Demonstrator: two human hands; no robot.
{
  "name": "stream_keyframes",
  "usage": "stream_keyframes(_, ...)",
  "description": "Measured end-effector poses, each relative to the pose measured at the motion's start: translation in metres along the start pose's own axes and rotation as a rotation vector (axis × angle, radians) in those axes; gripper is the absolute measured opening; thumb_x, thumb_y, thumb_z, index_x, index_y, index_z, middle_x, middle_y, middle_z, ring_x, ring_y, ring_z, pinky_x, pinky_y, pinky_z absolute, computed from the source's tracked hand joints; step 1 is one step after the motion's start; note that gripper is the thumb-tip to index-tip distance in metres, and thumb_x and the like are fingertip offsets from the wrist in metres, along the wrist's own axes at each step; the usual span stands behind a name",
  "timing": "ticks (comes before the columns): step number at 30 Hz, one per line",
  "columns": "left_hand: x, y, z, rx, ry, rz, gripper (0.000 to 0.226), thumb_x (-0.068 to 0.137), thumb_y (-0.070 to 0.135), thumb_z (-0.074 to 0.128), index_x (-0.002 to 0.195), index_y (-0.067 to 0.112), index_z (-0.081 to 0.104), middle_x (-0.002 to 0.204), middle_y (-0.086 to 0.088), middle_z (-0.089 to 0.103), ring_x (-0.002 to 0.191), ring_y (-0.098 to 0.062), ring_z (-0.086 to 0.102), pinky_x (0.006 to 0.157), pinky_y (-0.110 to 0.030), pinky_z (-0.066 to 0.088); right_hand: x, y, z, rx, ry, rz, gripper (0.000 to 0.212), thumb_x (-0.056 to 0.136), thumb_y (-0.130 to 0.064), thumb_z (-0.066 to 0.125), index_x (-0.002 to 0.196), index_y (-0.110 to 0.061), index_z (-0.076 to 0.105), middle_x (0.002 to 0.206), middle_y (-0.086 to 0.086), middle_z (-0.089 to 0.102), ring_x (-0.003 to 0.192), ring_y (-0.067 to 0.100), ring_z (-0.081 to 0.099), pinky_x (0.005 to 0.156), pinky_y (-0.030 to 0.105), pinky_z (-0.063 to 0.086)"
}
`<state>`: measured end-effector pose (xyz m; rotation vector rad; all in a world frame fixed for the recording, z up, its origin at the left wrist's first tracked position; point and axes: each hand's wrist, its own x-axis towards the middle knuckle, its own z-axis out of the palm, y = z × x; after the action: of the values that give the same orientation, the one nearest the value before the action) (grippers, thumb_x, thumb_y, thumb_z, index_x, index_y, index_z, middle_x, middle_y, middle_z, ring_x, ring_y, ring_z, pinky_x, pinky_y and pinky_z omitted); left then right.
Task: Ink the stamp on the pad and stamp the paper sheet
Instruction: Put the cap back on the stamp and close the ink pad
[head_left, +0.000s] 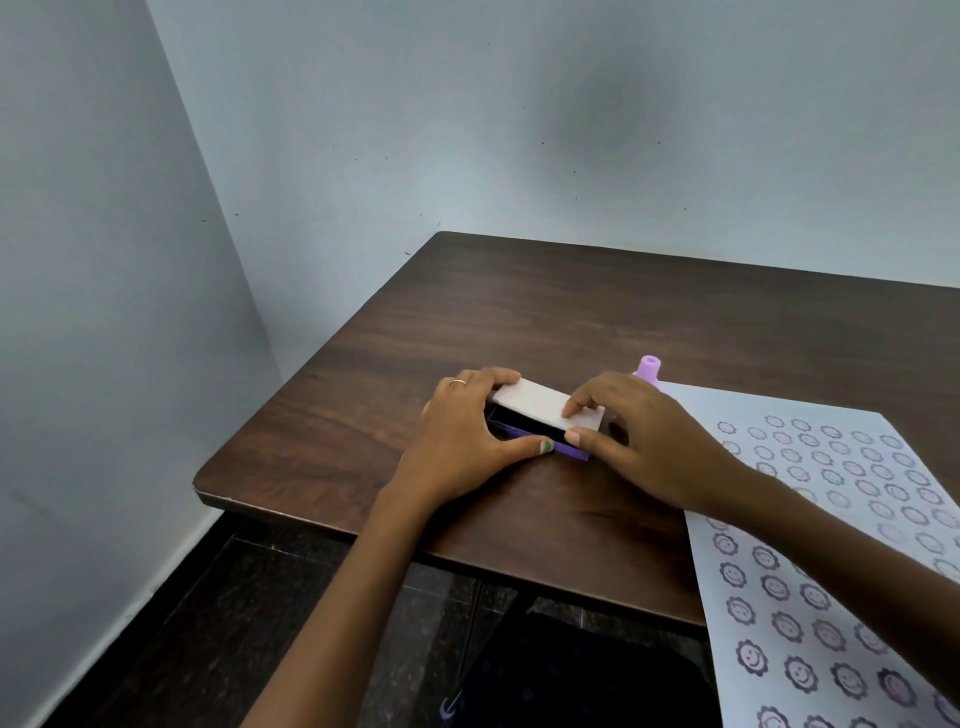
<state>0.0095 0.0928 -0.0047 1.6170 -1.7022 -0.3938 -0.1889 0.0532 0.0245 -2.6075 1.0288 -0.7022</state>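
Observation:
A purple ink pad case (563, 448) lies on the dark wooden table (571, 322), its white lid (540, 404) tilted half open above the dark pad. My left hand (462, 441) grips the left end of the case and lid, thumb along the front edge. My right hand (644, 441) pinches the lid's right end between forefinger and thumb. Behind the right hand stands a lilac stamp (648, 370), only its top showing. The white paper sheet (831, 519) at the right carries several rows of smiley flower prints and overhangs the table's near edge.
The table stands in a corner of pale blue walls (363, 130). Its left edge and near edge drop off to a dark speckled floor (260, 623). My right forearm crosses the paper sheet.

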Motion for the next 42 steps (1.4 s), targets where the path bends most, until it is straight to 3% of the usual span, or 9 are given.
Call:
stream_keyframes(3, 0.000, -0.001, 0.001, 0.019, -0.008, 0.004, 0.061, 0.065, 0.053, 0.075, 0.119, 0.033, 0.055, 0.121, 0.008, 0.053, 0.110, -0.013, 0.043, 0.098, -0.041, 0.041, -0.004, -0.003, 0.001, -0.015, 0.023, -0.006, 0.014, 0.085, -0.025, 0.061, 0.097, -0.020, 0.063, 0.100, -0.005, 0.063, 0.093, 0.012, 0.053, 0.084, 0.028, 0.043)
stream_keyframes(6, -0.001, -0.002, 0.000, 0.033, -0.012, -0.001, 0.061, 0.065, 0.057, 0.073, 0.118, 0.036, 0.053, 0.123, 0.012, 0.054, 0.112, -0.011, 0.043, 0.099, -0.042, 0.041, -0.005, -0.005, -0.002, 0.022, 0.108, 0.035, 0.016, 0.082, -0.022, 0.065, 0.097, -0.018, 0.064, 0.100, -0.005, 0.063, 0.095, 0.012, 0.052, 0.086, 0.028, 0.041)
stream_keyframes(9, -0.001, 0.000, 0.000, 0.057, -0.021, -0.009, 0.072, 0.064, 0.059, 0.072, 0.127, 0.035, 0.045, 0.126, 0.015, 0.055, 0.116, -0.009, 0.044, 0.101, -0.036, 0.038, -0.008, -0.003, -0.003, 0.029, 0.098, 0.124, 0.040, 0.075, -0.032, 0.071, 0.110, -0.018, 0.058, 0.109, -0.009, 0.056, 0.101, 0.007, 0.047, 0.086, 0.020, 0.034)
stream_keyframes(13, 0.000, 0.002, -0.001, 0.057, -0.064, -0.016, 0.073, 0.075, 0.048, 0.065, 0.139, 0.032, 0.035, 0.136, 0.010, 0.053, 0.124, -0.010, 0.044, 0.101, -0.026, 0.027, -0.014, -0.002, 0.000, 0.107, 0.042, 0.229, 0.067, 0.066, -0.038, 0.078, 0.124, -0.020, 0.049, 0.120, -0.008, 0.052, 0.111, 0.010, 0.047, 0.095, 0.024, 0.037)
stream_keyframes(21, -0.005, 0.002, -0.007, -0.279, -0.075, -0.124, 0.066, 0.071, 0.032, 0.053, 0.136, 0.038, 0.040, 0.130, 0.011, 0.060, 0.116, -0.009, 0.057, 0.106, -0.039, 0.039, -0.017, 0.001, 0.001, 0.230, 0.129, 0.268, 0.063, 0.064, -0.026, 0.081, 0.119, -0.022, 0.052, 0.112, 0.000, 0.059, 0.105, 0.013, 0.056, 0.095, 0.028, 0.046)
stream_keyframes(24, -0.006, 0.003, -0.007, -0.349, -0.062, -0.137, 0.063, 0.072, 0.027, 0.054, 0.134, 0.034, 0.043, 0.127, 0.009, 0.063, 0.118, -0.003, 0.054, 0.106, -0.039, 0.040, -0.018, 0.002, -0.001, 0.238, 0.126, 0.255, 0.061, 0.064, -0.022, 0.081, 0.118, -0.022, 0.053, 0.111, -0.003, 0.057, 0.104, 0.012, 0.056, 0.091, 0.022, 0.045)
stream_keyframes(27, -0.006, 0.004, -0.008, -0.327, -0.060, -0.128, 0.059, 0.073, 0.026, 0.054, 0.131, 0.031, 0.049, 0.128, 0.008, 0.062, 0.119, 0.000, 0.053, 0.107, -0.037, 0.040, -0.018, 0.002, -0.001, 0.216, 0.119, 0.248, 0.056, 0.065, -0.022, 0.079, 0.116, -0.021, 0.055, 0.114, -0.005, 0.057, 0.104, 0.010, 0.055, 0.092, 0.021, 0.045)
stream_keyframes(33, -0.007, 0.007, -0.008, -0.124, -0.059, -0.065, 0.057, 0.075, 0.036, 0.059, 0.131, 0.030, 0.052, 0.130, 0.010, 0.058, 0.121, -0.007, 0.050, 0.108, -0.039, 0.037, -0.017, -0.001, -0.003, 0.131, 0.063, 0.248, 0.055, 0.069, -0.026, 0.074, 0.120, -0.019, 0.055, 0.121, 0.001, 0.055, 0.109, 0.015, 0.052, 0.099, 0.035, 0.045)
stream_keyframes(42, -0.006, 0.005, -0.006, 0.022, -0.048, -0.027, 0.065, 0.074, 0.039, 0.072, 0.134, 0.033, 0.048, 0.134, 0.010, 0.054, 0.122, -0.011, 0.045, 0.106, -0.040, 0.035, -0.017, 0.000, -0.003, 0.070, 0.036, 0.218, 0.055, 0.074, -0.028, 0.071, 0.125, -0.017, 0.054, 0.122, 0.002, 0.056, 0.108, 0.012, 0.049, 0.095, 0.024, 0.039)
